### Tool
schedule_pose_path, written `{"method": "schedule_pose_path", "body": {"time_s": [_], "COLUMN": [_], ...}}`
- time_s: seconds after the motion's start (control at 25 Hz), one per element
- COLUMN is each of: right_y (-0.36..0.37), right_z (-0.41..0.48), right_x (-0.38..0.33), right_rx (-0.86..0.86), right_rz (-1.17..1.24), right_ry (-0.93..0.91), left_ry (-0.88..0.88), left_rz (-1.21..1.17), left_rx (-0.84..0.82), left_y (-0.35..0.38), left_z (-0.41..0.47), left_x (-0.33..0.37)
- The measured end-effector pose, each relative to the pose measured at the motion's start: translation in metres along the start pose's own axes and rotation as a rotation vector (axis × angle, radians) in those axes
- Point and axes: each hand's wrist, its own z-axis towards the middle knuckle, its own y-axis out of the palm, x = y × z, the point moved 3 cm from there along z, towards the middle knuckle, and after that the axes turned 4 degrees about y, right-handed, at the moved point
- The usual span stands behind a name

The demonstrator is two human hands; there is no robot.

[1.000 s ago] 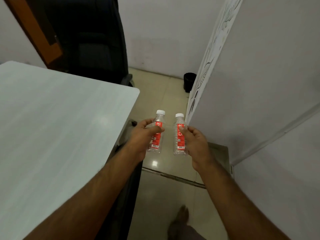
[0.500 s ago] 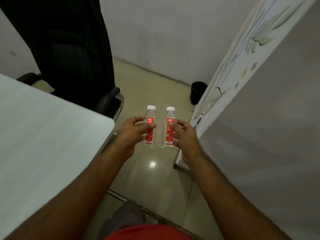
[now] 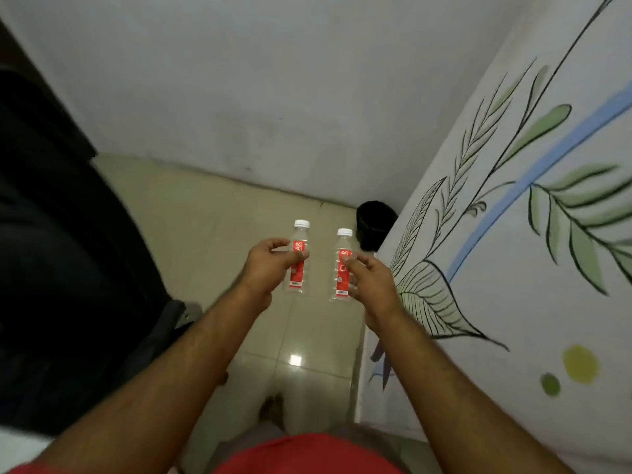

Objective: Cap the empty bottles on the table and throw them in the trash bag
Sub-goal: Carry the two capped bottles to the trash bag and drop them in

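Observation:
I hold two small clear plastic bottles upright in front of me, both with red labels and white caps on. My left hand [image 3: 268, 268] grips the left bottle [image 3: 298, 265] around its label. The right bottle [image 3: 342, 268] is pinched by my right hand [image 3: 371, 285] at its middle. The two bottles stand side by side, a little apart, above the floor. A black trash bin lined with a bag [image 3: 374, 224] stands on the floor in the corner, just beyond the right bottle.
A black office chair [image 3: 68, 268] fills the left side. A white partition with painted leaves [image 3: 513, 234] runs along the right. Beige floor tiles [image 3: 222, 217] lie between them, and a grey wall [image 3: 273, 97] closes the far end.
I have walked forward past the table, which has left the view. The corner bin has come closer. Both hands still hold the capped bottles upright.

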Motion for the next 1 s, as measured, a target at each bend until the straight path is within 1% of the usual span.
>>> {"method": "schedule_pose_path", "body": {"time_s": [0.2, 0.4, 0.48, 0.6, 0.72, 0.76, 0.84, 1.0], "right_y": [0.003, -0.022, -0.039, -0.066, -0.074, -0.078, -0.077, -0.093], "right_z": [0.142, 0.31, 0.364, 0.44, 0.492, 0.521, 0.54, 0.656], "right_x": [-0.06, -0.099, -0.114, -0.144, -0.165, -0.171, -0.178, -0.166], "right_rx": [0.116, 0.206, 0.243, 0.347, 0.381, 0.408, 0.408, 0.614], "right_rz": [0.091, 0.189, 0.202, 0.22, 0.214, 0.243, 0.29, 0.415], "right_ry": [0.017, 0.064, 0.089, 0.131, 0.185, 0.208, 0.239, 0.311], "left_ry": [-0.007, -0.025, -0.074, -0.128, -0.149, -0.152, -0.121, -0.142], "left_rz": [0.129, 0.255, 0.285, 0.368, 0.439, 0.485, 0.553, 0.752], "left_rx": [-0.136, -0.239, -0.277, -0.354, -0.427, -0.482, -0.564, -0.772], "left_y": [0.064, 0.158, 0.196, 0.259, 0.3, 0.322, 0.336, 0.407], "left_z": [0.153, 0.324, 0.374, 0.45, 0.502, 0.532, 0.554, 0.677], "left_x": [0.06, 0.082, 0.086, 0.103, 0.119, 0.122, 0.125, 0.096]}}
